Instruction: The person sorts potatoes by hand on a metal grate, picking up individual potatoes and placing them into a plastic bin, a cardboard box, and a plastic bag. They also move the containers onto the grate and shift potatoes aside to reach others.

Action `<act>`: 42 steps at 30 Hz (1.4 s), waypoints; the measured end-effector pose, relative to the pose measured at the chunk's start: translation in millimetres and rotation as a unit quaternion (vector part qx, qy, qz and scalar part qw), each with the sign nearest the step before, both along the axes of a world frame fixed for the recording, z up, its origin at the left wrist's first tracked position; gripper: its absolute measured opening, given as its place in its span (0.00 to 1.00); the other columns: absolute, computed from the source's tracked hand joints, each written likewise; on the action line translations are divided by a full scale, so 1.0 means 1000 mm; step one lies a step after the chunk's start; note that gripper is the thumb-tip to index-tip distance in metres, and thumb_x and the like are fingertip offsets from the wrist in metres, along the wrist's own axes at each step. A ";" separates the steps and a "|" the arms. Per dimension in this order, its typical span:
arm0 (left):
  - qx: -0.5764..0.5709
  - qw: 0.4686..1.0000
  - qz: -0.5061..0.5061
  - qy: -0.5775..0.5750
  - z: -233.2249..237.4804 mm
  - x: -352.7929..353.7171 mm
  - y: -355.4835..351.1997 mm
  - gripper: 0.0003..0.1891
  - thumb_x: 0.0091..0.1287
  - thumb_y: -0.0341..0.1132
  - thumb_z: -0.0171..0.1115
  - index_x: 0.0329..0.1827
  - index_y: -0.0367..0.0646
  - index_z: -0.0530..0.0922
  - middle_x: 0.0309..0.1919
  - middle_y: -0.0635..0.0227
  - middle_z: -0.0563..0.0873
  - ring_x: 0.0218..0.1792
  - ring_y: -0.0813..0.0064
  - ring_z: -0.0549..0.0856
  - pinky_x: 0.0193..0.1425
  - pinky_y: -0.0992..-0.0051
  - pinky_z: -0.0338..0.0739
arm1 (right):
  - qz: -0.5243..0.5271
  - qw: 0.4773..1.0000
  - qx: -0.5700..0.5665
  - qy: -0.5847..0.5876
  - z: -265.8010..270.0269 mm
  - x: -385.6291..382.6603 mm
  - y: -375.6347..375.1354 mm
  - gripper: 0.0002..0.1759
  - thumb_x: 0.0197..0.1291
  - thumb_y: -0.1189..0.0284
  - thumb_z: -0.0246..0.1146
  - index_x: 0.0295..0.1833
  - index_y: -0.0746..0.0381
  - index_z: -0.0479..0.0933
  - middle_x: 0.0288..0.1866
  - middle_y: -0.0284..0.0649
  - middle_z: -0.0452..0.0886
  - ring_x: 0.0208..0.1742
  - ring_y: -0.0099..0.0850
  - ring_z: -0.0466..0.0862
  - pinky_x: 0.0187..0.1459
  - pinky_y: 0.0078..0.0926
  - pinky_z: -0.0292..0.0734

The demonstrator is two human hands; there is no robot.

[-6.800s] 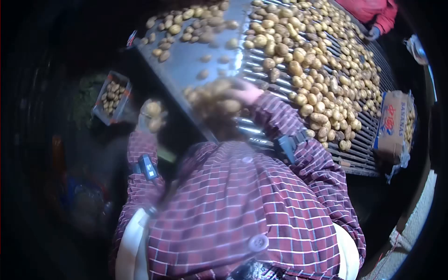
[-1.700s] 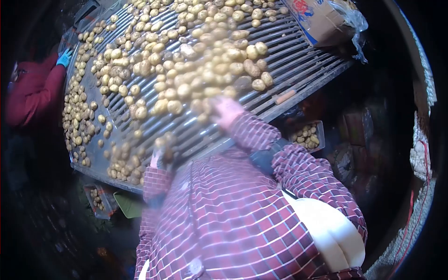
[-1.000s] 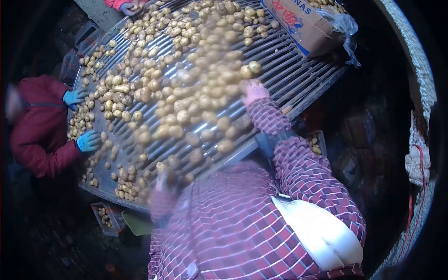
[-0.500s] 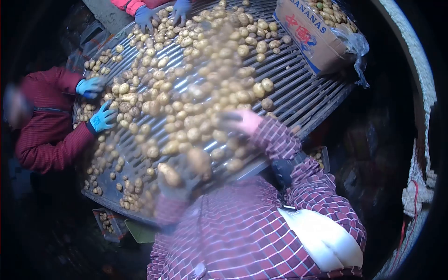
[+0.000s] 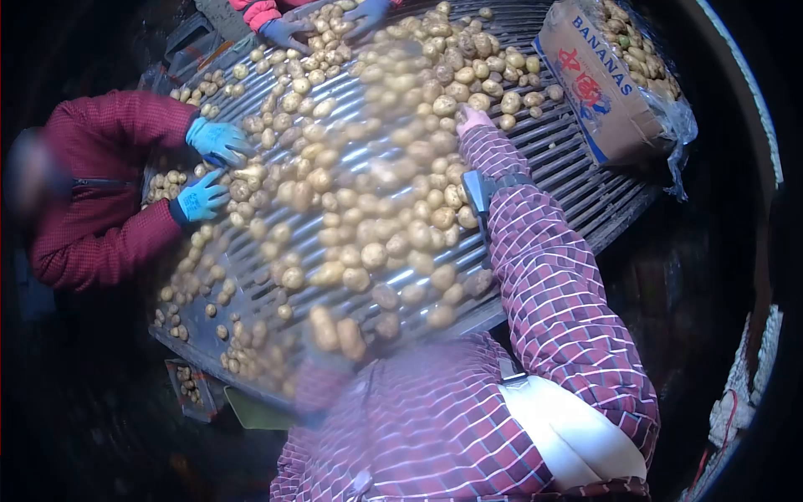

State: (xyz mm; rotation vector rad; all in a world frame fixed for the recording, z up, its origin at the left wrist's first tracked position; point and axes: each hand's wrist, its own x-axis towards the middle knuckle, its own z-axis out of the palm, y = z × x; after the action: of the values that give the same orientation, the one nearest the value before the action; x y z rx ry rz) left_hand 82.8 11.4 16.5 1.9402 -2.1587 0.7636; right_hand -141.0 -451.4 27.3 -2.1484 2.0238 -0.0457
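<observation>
Light brown potatoes [image 5: 374,254] are spread over a slatted metal grate [image 5: 535,159]. My left hand [image 5: 328,361], blurred and in a grey glove, is near the front edge, closed around two potatoes [image 5: 324,328]. Stretched far forward, my right hand [image 5: 471,120] touches or nearly touches potatoes [image 5: 478,101] at the right edge of the pile. Its fingers are mostly hidden behind the wrist and sleeve. A dark device with a strap [image 5: 478,191] sits on my right forearm.
A cardboard banana box [image 5: 598,92] holding potatoes and a plastic liner stands at the back right. On the left, a co-worker's blue-gloved hands [image 5: 202,197] work among potatoes; another person's gloved hands [image 5: 284,33] are at the top. A small crate [image 5: 191,390] stands below the front-left edge.
My right hand has moved forward, from the middle of the pile to its far right side. My left hand still holds potatoes, slightly lower. The co-worker's hands on the left have shifted right.
</observation>
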 end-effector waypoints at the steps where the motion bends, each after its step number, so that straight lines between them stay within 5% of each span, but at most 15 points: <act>1: -0.024 0.999 -0.011 0.027 -0.012 0.000 0.005 0.26 0.75 0.49 0.42 0.72 0.48 0.62 0.68 0.60 0.67 0.63 0.58 0.71 0.67 0.46 0.66 | 0.017 0.999 0.005 -0.037 -0.003 -0.008 0.000 0.27 0.53 0.63 0.61 0.62 0.51 0.75 0.52 0.54 0.81 0.55 0.48 0.81 0.58 0.40 0.75; 4: 0.114 0.993 0.013 -0.032 -0.110 0.013 0.051 0.31 0.73 0.55 0.41 0.74 0.50 0.59 0.73 0.60 0.62 0.66 0.58 0.68 0.70 0.45 0.61 | 0.063 0.978 0.005 -0.198 0.008 -0.020 0.007 0.28 0.49 0.71 0.62 0.60 0.57 0.76 0.52 0.53 0.81 0.56 0.45 0.81 0.60 0.32 0.74; 6: 0.128 0.894 0.039 -0.427 -0.111 0.018 0.045 0.35 0.71 0.61 0.40 0.76 0.51 0.57 0.74 0.62 0.60 0.69 0.56 0.65 0.70 0.45 0.59 | 0.052 0.951 -0.027 -0.303 0.022 -0.001 0.043 0.26 0.55 0.65 0.67 0.59 0.63 0.74 0.55 0.46 0.81 0.55 0.34 0.80 0.60 0.31 0.74; 9: 0.115 0.992 0.046 -0.034 -0.027 0.010 0.009 0.37 0.70 0.64 0.37 0.77 0.54 0.54 0.75 0.64 0.57 0.71 0.59 0.62 0.70 0.50 0.60 | 0.122 0.916 0.190 -0.332 0.082 0.062 0.154 0.33 0.56 0.57 0.69 0.63 0.60 0.71 0.59 0.48 0.77 0.60 0.37 0.77 0.61 0.36 0.73; 11: 0.044 0.943 0.063 -0.323 -0.019 0.014 0.001 0.34 0.72 0.59 0.39 0.76 0.52 0.55 0.73 0.64 0.60 0.68 0.63 0.66 0.66 0.54 0.66 | 0.252 0.869 0.314 -0.287 0.104 0.089 0.218 0.37 0.58 0.48 0.64 0.67 0.59 0.69 0.59 0.49 0.78 0.61 0.40 0.77 0.62 0.37 0.73; 13: -0.025 0.808 0.073 -0.585 -0.014 0.020 -0.002 0.30 0.74 0.54 0.41 0.76 0.51 0.55 0.70 0.63 0.64 0.64 0.66 0.70 0.62 0.59 0.72 | 0.444 0.793 0.369 -0.196 0.116 0.109 0.254 0.36 0.62 0.45 0.60 0.65 0.61 0.71 0.57 0.48 0.79 0.59 0.42 0.79 0.60 0.36 0.75; 16: -0.139 0.583 0.128 -0.790 0.011 0.035 -0.011 0.25 0.77 0.44 0.42 0.73 0.46 0.57 0.64 0.63 0.69 0.60 0.71 0.74 0.57 0.66 0.77 | 0.253 0.860 0.377 -0.231 0.091 0.134 0.217 0.32 0.54 0.57 0.68 0.64 0.59 0.73 0.61 0.47 0.75 0.63 0.40 0.74 0.67 0.38 0.67; 19: -0.145 0.452 0.220 -0.852 -0.032 0.025 0.003 0.23 0.77 0.41 0.43 0.72 0.43 0.59 0.61 0.63 0.70 0.59 0.74 0.74 0.58 0.69 0.79 | 0.289 0.934 0.111 0.178 0.048 0.152 0.155 0.32 0.55 0.64 0.65 0.66 0.59 0.68 0.68 0.46 0.70 0.66 0.39 0.73 0.65 0.39 0.68; 22: -0.074 0.195 0.176 -0.962 -0.017 0.019 0.020 0.23 0.77 0.43 0.45 0.70 0.43 0.60 0.62 0.62 0.69 0.59 0.71 0.73 0.63 0.69 0.77 | 0.273 0.936 0.088 0.203 -0.014 0.151 0.128 0.32 0.53 0.65 0.66 0.65 0.55 0.68 0.68 0.48 0.69 0.66 0.43 0.73 0.64 0.43 0.69; 25: -0.064 0.261 0.079 -0.960 -0.052 0.048 0.028 0.25 0.75 0.46 0.47 0.71 0.45 0.61 0.62 0.60 0.70 0.59 0.65 0.72 0.63 0.63 0.75 | 0.289 0.931 0.068 0.213 0.015 0.158 0.143 0.29 0.53 0.64 0.64 0.63 0.53 0.71 0.64 0.50 0.72 0.64 0.45 0.75 0.63 0.45 0.71; 28: 0.022 0.079 0.192 -0.978 -0.011 0.051 0.026 0.24 0.75 0.42 0.47 0.70 0.42 0.61 0.61 0.59 0.72 0.60 0.66 0.72 0.62 0.66 0.75 | 0.268 0.951 0.112 -0.104 0.024 0.154 0.157 0.28 0.54 0.66 0.66 0.62 0.61 0.73 0.58 0.48 0.78 0.59 0.38 0.79 0.61 0.35 0.74; 31: 0.105 0.342 0.292 -0.887 0.002 0.065 0.048 0.21 0.74 0.39 0.47 0.66 0.38 0.66 0.58 0.55 0.74 0.55 0.67 0.77 0.58 0.70 0.78 | 0.285 0.855 0.203 -0.383 0.066 0.177 0.245 0.31 0.55 0.68 0.68 0.64 0.66 0.71 0.55 0.42 0.80 0.56 0.29 0.78 0.58 0.28 0.75; 35: 0.152 0.263 0.279 -0.911 0.004 0.068 0.059 0.20 0.71 0.36 0.53 0.63 0.38 0.69 0.55 0.58 0.76 0.54 0.70 0.78 0.57 0.72 0.78 | 0.498 0.814 0.142 -0.262 0.097 0.207 0.363 0.38 0.51 0.61 0.70 0.67 0.64 0.68 0.62 0.54 0.74 0.61 0.47 0.76 0.62 0.41 0.71; 38: 0.228 0.081 0.212 -0.947 -0.011 0.063 0.071 0.19 0.68 0.34 0.58 0.60 0.39 0.71 0.52 0.60 0.78 0.53 0.72 0.79 0.57 0.73 0.78 | 0.642 0.740 0.062 -0.191 0.079 0.225 0.410 0.40 0.47 0.60 0.71 0.66 0.62 0.67 0.61 0.53 0.75 0.57 0.50 0.76 0.57 0.42 0.72; 42: 0.312 -0.298 0.084 -0.898 -0.030 0.065 0.113 0.18 0.63 0.30 0.65 0.55 0.40 0.75 0.47 0.62 0.81 0.50 0.74 0.81 0.54 0.74 0.78 | 0.684 0.696 0.060 -0.211 0.093 0.249 0.447 0.44 0.47 0.59 0.71 0.70 0.63 0.64 0.61 0.54 0.74 0.56 0.51 0.77 0.58 0.45 0.73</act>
State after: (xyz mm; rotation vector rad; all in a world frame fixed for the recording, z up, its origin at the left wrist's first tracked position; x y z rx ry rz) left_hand 147.6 124.4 -13.7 0.7025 -0.2616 -0.5928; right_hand 107.6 -4.5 119.9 -2.6005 -0.1073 -0.1565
